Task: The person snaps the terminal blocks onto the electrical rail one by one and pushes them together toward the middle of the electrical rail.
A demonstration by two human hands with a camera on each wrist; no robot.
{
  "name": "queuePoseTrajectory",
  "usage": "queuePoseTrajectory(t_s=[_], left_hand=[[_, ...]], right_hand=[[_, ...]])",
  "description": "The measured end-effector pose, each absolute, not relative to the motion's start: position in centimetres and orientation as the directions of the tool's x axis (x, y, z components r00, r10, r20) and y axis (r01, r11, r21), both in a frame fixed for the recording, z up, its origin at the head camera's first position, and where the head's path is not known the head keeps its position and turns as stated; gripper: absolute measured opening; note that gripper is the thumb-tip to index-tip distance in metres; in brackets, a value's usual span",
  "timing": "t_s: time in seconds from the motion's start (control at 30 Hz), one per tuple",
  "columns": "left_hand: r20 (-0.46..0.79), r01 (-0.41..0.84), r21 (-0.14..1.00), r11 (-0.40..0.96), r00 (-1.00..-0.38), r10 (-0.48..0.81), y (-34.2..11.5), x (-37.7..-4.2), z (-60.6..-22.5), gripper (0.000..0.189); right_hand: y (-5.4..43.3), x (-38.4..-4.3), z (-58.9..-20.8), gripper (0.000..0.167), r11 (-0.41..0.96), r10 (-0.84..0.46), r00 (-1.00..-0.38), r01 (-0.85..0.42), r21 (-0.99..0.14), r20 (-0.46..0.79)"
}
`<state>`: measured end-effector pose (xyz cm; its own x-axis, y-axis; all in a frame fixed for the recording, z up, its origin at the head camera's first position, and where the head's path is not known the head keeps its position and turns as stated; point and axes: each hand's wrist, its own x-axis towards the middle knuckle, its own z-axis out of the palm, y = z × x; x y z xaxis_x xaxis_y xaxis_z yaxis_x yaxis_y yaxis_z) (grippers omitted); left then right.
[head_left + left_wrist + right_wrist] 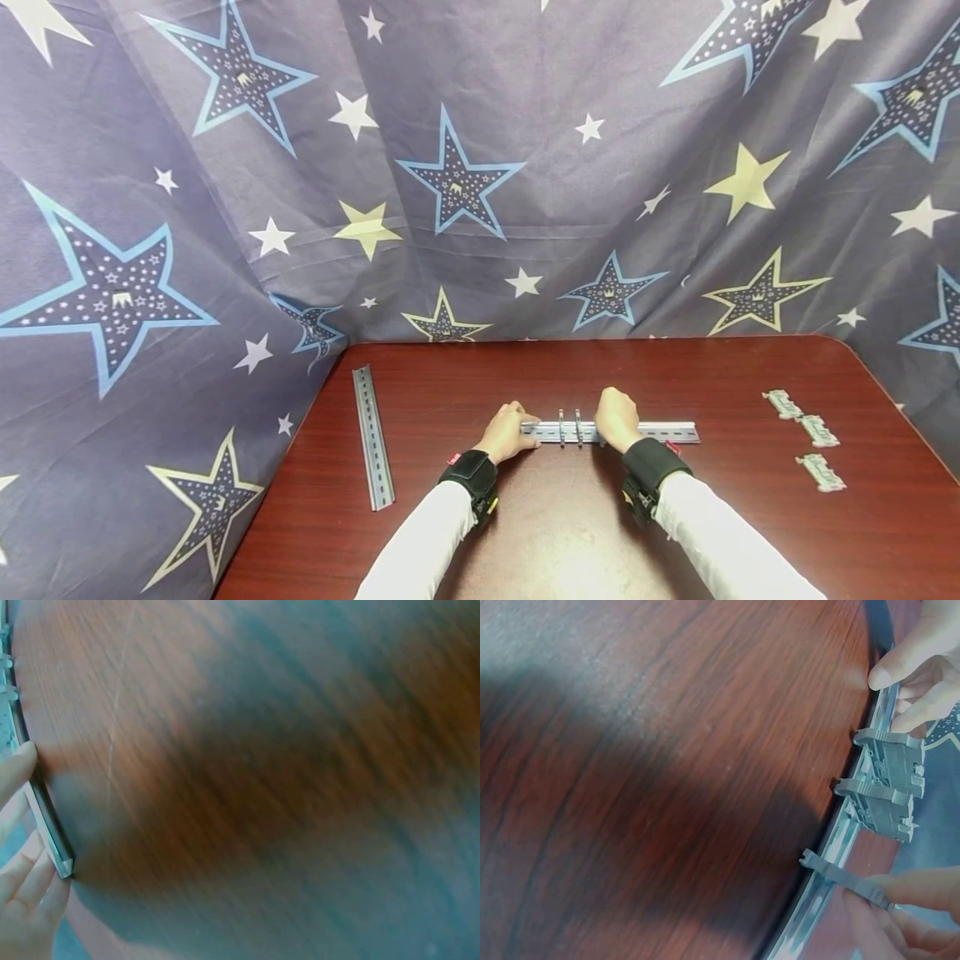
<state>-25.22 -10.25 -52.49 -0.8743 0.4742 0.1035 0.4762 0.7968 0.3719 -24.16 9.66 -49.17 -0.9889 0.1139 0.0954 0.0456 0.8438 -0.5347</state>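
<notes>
Gripping the left end of the slotted metal rail (667, 432), your left hand (508, 433) has its thumb along the near edge and its fingers on the far side. The rail lies crosswise in front of you on the reddish-brown table (570, 525), its right end reaching past your other hand. Your right hand (618, 419) is over the rail, right of its middle, and the right wrist view shows its thumb and fingers pinching a grey clip (844, 879) by one end. That clip lies across the rail, its free end at the near edge; you cannot tell from these views whether it is seated. Between your two hands, a left upright clip (562, 427) and a right upright clip (578, 427) stand across the rail, side by side with a narrow gap. Well to your left, a second slotted rail (373, 437) lies lengthwise, tilted slightly. Over on your right lie three loose pale clips: the farthest clip (782, 404), the middle clip (818, 431) just beside it, and the nearest clip (821, 472) a little apart. You wear black wrist straps (471, 475) over white sleeves (420, 542), and a star-patterned grey curtain (547, 292) hangs behind the table.
</notes>
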Motion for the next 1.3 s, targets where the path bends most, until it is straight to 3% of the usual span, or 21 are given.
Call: queuePoseTrajectory(t_s=[0.73,1.3], left_hand=[[0.077,0.496,0.309,0.812,-0.864,0.498,-10.2,-25.7,-52.2,0.035],[0.067,0.503,0.287,0.815,-0.860,0.507,-10.1,-25.9,-52.3,0.036]], right_hand=[[9.4,-24.9,-48.8,0.013,0.815,0.189,-0.982,0.172,-0.553,-0.026],[9.6,-25.5,-48.7,0.014,0.852,0.130,-0.991,0.111,-0.512,0.001]])
